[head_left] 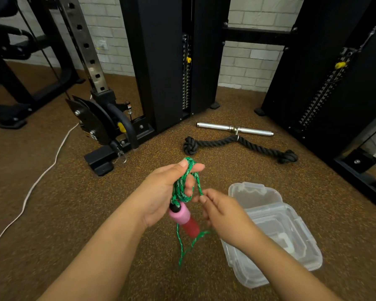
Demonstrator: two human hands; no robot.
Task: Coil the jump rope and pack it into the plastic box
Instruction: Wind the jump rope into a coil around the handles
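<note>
Nearest the camera, a loose tail of the green jump rope (183, 187) hangs down between the two forearms and ends above the brown speckled floor (52, 203). Just above it the pink and red handle (183, 220) dangles below the heel of the left hand (161, 192), beside the palm. That hand is half closed, with several turns of rope looped from thumb and forefinger down across the palm. The right hand (220, 210) sits just beside it, thumb and forefinger pinched shut on one strand leading off the coil. To the right, on the floor, the clear plastic box (276, 233) stands open, its lid hinged back; the rope is outside it. Farther off lie a black braided rope attachment (239, 144) and a chrome bar (234, 128), with black machine columns (161, 61) against the white brick wall (250, 66).
</note>
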